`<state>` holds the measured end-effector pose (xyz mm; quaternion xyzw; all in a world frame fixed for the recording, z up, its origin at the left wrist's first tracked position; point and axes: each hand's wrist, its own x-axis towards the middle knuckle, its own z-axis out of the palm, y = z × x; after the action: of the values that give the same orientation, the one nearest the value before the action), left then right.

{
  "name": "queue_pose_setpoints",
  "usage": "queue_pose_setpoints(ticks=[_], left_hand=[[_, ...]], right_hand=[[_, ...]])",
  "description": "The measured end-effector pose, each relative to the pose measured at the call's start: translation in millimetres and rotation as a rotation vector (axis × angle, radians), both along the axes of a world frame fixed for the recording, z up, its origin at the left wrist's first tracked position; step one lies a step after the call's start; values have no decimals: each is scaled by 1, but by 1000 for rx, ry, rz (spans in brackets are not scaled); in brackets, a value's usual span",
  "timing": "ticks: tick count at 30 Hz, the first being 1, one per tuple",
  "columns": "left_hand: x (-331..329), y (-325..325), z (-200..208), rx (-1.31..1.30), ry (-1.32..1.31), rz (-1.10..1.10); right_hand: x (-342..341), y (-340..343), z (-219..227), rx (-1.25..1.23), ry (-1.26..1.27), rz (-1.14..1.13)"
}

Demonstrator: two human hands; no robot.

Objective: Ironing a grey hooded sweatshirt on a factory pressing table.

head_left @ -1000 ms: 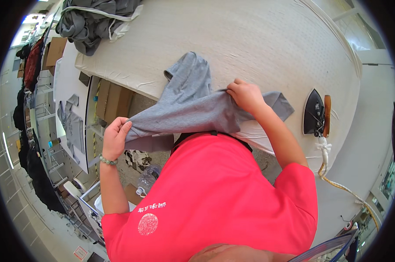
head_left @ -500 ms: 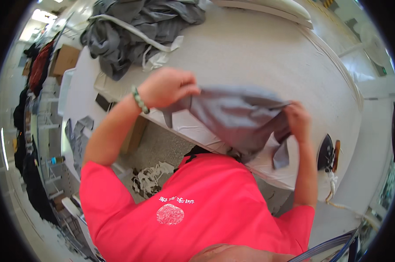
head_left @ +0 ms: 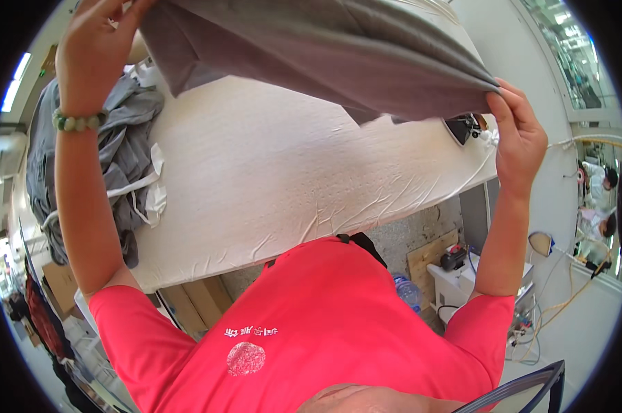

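Stretched between my two hands, a piece of grey fabric (head_left: 324,58) hangs in the air above the white padded table (head_left: 256,172). My left hand (head_left: 97,51), with a green bead bracelet at the wrist, pinches the fabric's left corner near the top edge of the view. At the far right end my right hand (head_left: 521,134) grips the other corner between thumb and fingers. The cloth sags in folds, and its upper part runs out of view. Behind its right end an iron (head_left: 464,128) stands on the table, partly covered by the cloth and my hand.
A heap of grey garments (head_left: 121,117) with white strips lies on the table's left side. Below the table are cardboard boxes (head_left: 197,299), a blue-tinted water bottle (head_left: 408,292) and a white machine (head_left: 455,279). Cords (head_left: 565,296) hang at the right.
Both hands have risen and moved apart, lifting the grey fabric up and away from me and spreading it wide. My body has turned, so the heap now lies on the left.
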<state>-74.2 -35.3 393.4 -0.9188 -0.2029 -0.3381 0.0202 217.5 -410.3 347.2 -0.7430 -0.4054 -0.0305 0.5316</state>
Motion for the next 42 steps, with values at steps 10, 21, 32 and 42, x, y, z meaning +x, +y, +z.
queue_pose_setpoints(ticks=[10,21,32,42], left_hand=[[160,19,-66,-998,-144,-244],[356,41,-104,-910,-136,-747],[199,93,-230,-671,-42,-580],[25,52,-366,-287,406,-32]], right_hand=[[-11,-43,-33,78,247,-235],[78,-89,-33,20,175,-492],[-110,0,-113,-267,-234,103],[-212,38,-282,-696,-218,739]])
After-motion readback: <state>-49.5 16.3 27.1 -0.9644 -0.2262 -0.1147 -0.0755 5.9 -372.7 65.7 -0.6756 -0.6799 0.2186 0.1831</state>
